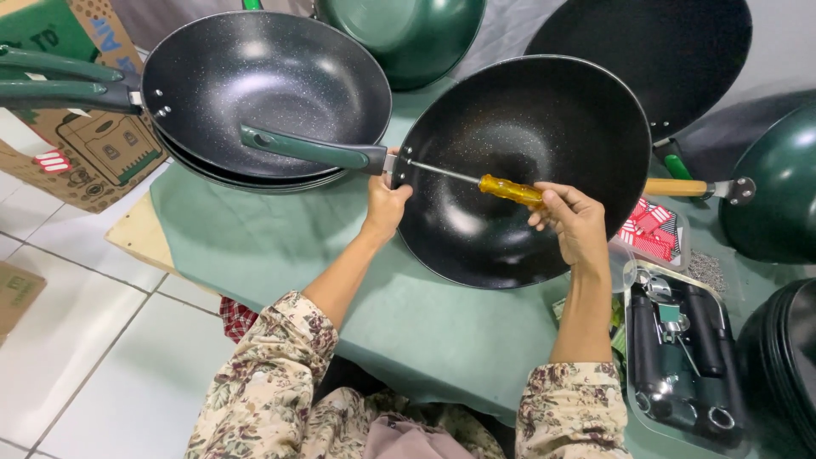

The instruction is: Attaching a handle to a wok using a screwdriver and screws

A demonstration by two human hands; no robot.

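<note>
A black speckled wok (pixel 510 221) lies tilted on the green cloth in front of me. My left hand (pixel 385 206) grips its rim right where the green handle (pixel 306 149) joins the pan. In my right hand (pixel 571 218) is a screwdriver with an amber handle (pixel 508 189). Its thin metal shaft runs left across the inside of the wok, and the tip meets the handle joint by my left thumb.
A stack of black woks (pixel 263 85) with green handles stands at the back left, beside a cardboard box (pixel 85 144). More woks lie behind and to the right. A tray of black handles (pixel 680 357) and a red packet (pixel 653 229) sit at my right.
</note>
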